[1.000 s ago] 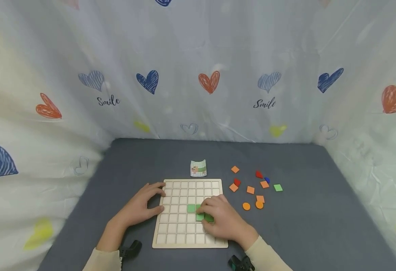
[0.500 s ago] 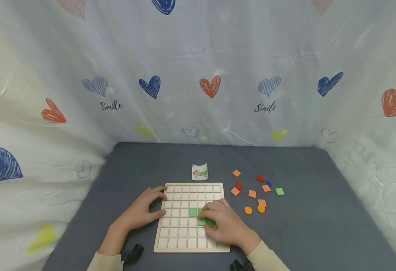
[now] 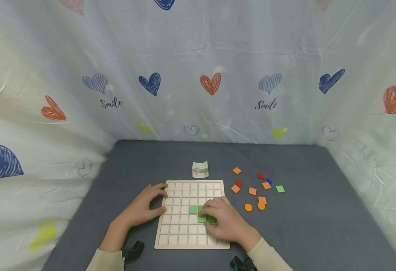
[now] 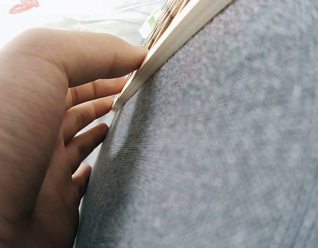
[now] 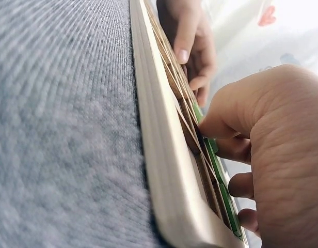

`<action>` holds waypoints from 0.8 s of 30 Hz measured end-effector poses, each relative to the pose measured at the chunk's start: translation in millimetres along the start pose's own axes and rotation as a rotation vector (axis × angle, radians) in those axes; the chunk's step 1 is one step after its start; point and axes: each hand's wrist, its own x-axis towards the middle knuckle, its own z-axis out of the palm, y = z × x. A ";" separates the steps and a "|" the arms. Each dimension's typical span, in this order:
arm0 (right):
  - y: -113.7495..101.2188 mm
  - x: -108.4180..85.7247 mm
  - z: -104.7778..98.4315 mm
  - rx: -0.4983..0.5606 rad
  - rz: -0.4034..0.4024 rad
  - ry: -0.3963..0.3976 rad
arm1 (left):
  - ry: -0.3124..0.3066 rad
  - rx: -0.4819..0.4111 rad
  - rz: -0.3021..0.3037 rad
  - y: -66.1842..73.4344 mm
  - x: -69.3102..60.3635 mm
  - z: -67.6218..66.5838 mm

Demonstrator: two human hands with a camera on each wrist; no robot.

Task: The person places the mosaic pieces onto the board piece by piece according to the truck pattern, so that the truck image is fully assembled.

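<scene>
A pale wooden grid board [image 3: 178, 229] lies in front of me, with several green square tiles [image 3: 193, 209] set in its middle cells. My left hand [image 3: 137, 210] rests against the board's left edge; its thumb and fingertips touch the rim, as the left wrist view shows. Over the board's right half, my right hand [image 3: 227, 221] bends its fingers down and pinches a green tile [image 3: 201, 219] between thumb and fingertips, at board level. The palm and fingers hide part of the green tiles in the head view.
A small printed pattern card [image 3: 200, 171] lies behind the board. To the right are scattered loose pieces: orange squares [image 3: 252, 191], orange discs [image 3: 248, 207], red pieces [image 3: 261, 175], a blue piece [image 3: 269, 181] and a green square [image 3: 280, 189]. A heart-printed curtain surrounds the grey table.
The head view has shifted slightly. Both hands keep nearly the same place on the board, and the visible tiles and loose pieces stay where they were.
</scene>
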 end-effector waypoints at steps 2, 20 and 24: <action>0.4 -0.3 0.6 0.001 0.001 -0.001 | -0.002 -0.001 -0.001 0.1 -0.2 0.1; -0.4 -0.7 -1.1 0.007 0.023 -0.015 | -0.010 -0.006 0.000 3.6 -2.1 -2.5; -0.4 -1.0 -1.0 0.010 0.025 -0.014 | -0.013 -0.008 -0.006 3.8 -1.9 -2.5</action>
